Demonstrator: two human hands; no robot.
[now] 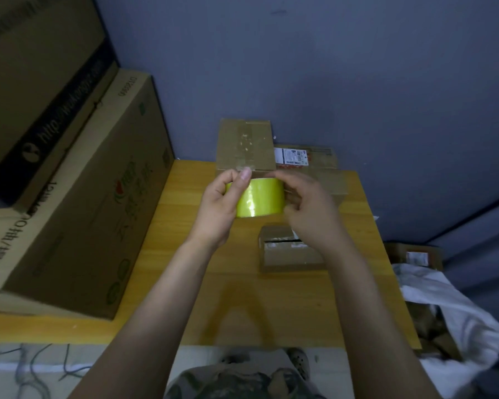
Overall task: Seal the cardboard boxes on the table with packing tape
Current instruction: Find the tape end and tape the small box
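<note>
Yellow tape (pixel 260 200): glossy roll, held in the air over the middle of the table (pixel 185 286), clear of every box.
Left hand (pixel 218 201): fingers curled round the roll's left end, thumb over the top rim. Looks a firm hold.
Right hand (pixel 310 210): blurred. Fingers curled onto the roll's right end. Can't tell if it has the free end pinched.
Handling, roll: probably light and stiff with a slick outer face. Best held by the ends or through the core, not the glossy band.
Handling, strip: once peeled, likely thin and floppy and will stick to itself. Keep it taut, pinch only the very end.
Small box (pixel 285 254): nearest, right of the table's middle, partly under the right wrist. Dark gap between the top flaps, old tape scraps. Looks unsealed, likely first target. Thin card, may slide under pressure, so pin it with a palm.
Tall box (pixel 245 145): far edge, behind the roll, old tape on its face.
Labelled box (pixel 311 159): far right corner, beside the tall box.
Cartons (pixel 69 197): big, stacked along the left edge.
Bag (pixel 450 309): white, off the right edge.
</note>
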